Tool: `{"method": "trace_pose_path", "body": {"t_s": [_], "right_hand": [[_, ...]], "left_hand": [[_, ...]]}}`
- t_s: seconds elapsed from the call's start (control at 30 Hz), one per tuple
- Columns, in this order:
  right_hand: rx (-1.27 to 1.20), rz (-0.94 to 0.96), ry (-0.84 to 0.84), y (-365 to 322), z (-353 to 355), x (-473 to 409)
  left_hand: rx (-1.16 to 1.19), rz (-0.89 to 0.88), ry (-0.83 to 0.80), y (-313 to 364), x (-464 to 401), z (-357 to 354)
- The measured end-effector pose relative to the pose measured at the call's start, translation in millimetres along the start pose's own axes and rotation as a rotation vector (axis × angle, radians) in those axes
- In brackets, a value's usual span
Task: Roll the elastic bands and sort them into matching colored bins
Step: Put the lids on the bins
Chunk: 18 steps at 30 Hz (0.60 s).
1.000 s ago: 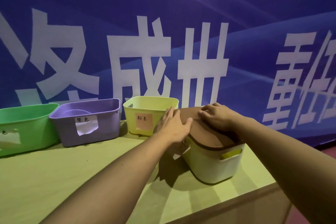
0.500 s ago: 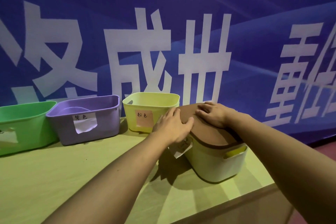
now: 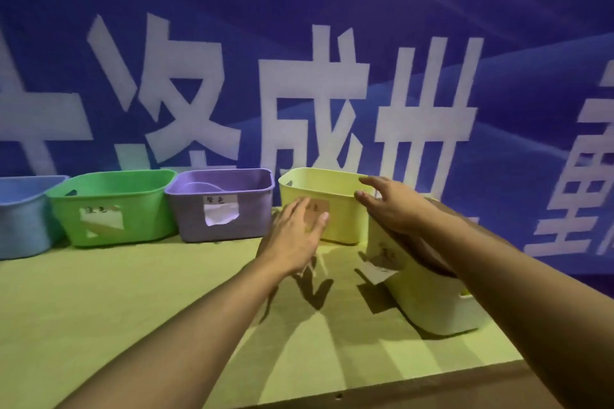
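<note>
In the head view, both hands are seen reaching forward over the counter (image 3: 99, 325). The left hand (image 3: 295, 236) is held flat, its fingers (image 3: 300, 209) straight and close together, in front of the labelled wall of the yellow bin (image 3: 342, 209). The right hand (image 3: 392, 206) is spread open, its fingers (image 3: 370, 180) loosely extended by that bin's right rim; contact cannot be told. Nothing is held. Below the right forearm a cream bin (image 3: 432, 302) is seen. Left of the left fingers stand the purple bin (image 3: 252, 209), green bin (image 3: 133, 202) and blue bin (image 3: 23, 219). No elastic band can be made out.
</note>
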State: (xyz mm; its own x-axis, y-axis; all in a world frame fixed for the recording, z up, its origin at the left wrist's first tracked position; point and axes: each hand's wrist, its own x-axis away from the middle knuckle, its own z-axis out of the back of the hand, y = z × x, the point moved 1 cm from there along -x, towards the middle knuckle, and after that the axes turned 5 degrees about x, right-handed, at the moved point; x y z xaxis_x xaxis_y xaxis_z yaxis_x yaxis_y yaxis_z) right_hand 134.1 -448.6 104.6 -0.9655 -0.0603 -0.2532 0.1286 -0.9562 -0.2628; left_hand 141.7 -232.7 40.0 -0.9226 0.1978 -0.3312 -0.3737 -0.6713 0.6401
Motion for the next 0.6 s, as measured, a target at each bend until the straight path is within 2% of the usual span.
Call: {"method": "trace_pose_path", "body": {"t_s": [0.13, 0.33, 0.6], "right_hand": [[0.003, 0.180, -0.013, -95.9, -37.0, -8.3], [-0.118, 0.395, -0.105, -247.6, -106.9, -6.0], [-0.146, 0.535, -0.188, -397.5, -171.9, 15.0]], "left_hand": [[-0.156, 0.100, 0.151, -61.5, 35.1, 76.9], [-0.290, 0.374, 0.312, -162.8, 110.1, 191.5], [-0.487, 0.684, 0.406, -273.5, 206.7, 301.4]]}}
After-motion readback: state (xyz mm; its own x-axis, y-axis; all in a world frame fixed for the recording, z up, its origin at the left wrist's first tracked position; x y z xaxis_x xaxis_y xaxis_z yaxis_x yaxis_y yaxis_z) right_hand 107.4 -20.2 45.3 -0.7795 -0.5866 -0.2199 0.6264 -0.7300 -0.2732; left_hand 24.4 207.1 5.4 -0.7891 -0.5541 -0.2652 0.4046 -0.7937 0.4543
